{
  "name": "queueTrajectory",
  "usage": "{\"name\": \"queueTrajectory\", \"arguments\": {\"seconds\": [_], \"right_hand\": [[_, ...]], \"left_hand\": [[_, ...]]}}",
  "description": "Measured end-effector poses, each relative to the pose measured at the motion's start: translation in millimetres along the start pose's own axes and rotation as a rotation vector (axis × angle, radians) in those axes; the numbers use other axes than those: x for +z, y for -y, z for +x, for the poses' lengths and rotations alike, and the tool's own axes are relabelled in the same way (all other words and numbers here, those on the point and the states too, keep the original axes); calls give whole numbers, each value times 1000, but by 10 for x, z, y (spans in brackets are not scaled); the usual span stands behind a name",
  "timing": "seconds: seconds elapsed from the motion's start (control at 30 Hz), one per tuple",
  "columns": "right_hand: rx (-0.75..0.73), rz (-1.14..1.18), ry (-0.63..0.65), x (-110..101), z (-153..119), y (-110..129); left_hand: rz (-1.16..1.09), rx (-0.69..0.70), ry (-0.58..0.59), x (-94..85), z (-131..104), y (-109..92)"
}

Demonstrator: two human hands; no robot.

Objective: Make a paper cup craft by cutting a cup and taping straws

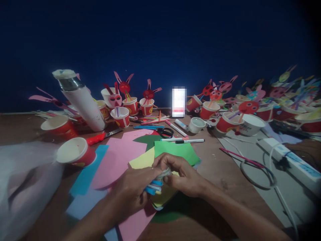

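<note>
Near the middle of the view, my left hand (135,185) is wrapped round a small bundle of blue and white strips (153,188) that sticks out below its fingers. My right hand (179,172) pinches a small roundish, translucent greyish item (165,173) at the top of the bundle; it looks like a roll of tape, though blur hides its details. Both hands are close together above yellow paper (144,159), green paper (175,149) and pink paper (120,157) spread on the wooden table.
Red paper cups (76,152) with paper animal faces line the back. A white bottle (84,103) leans at left, near a plastic bag (30,187). Scissors (167,133), markers (190,141) and a bright phone (179,102) lie beyond my hands; a power strip (293,164) is right.
</note>
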State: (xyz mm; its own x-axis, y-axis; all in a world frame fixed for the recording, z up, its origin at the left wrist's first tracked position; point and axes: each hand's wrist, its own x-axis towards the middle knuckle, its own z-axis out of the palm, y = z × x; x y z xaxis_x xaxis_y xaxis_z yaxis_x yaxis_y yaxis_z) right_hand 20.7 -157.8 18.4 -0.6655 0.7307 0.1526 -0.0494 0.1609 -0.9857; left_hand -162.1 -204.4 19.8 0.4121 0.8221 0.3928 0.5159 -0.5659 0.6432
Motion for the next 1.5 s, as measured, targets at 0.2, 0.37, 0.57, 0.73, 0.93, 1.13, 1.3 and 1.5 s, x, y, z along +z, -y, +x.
{"name": "queueTrajectory", "arguments": {"seconds": [0.2, 0.37, 0.57, 0.73, 0.93, 1.13, 1.3, 1.5], "right_hand": [[34, 78, 50, -79, 19, -2], [70, 62, 71, -123, 26, 15], [6, -54, 41, -93, 14, 25], [-68, -335, -2, -89, -3, 56], [-21, -515, -31, -87, -40, 79], [-40, -453, -32, -89, -31, 80], [-49, -414, -46, -89, -26, 81], [-20, -367, 6, -117, -25, 62]], "left_hand": [[-3, 115, 15, -15, 0, 34], [-8, 153, 73, -29, 17, 48], [22, 120, 93, -34, 22, 17], [105, 152, 54, -32, 21, 26], [151, 154, 71, -27, 40, 24], [173, 143, 35, -37, 50, 0], [182, 137, 20, -40, 38, 14], [123, -24, 29, -53, 49, -7]]}}
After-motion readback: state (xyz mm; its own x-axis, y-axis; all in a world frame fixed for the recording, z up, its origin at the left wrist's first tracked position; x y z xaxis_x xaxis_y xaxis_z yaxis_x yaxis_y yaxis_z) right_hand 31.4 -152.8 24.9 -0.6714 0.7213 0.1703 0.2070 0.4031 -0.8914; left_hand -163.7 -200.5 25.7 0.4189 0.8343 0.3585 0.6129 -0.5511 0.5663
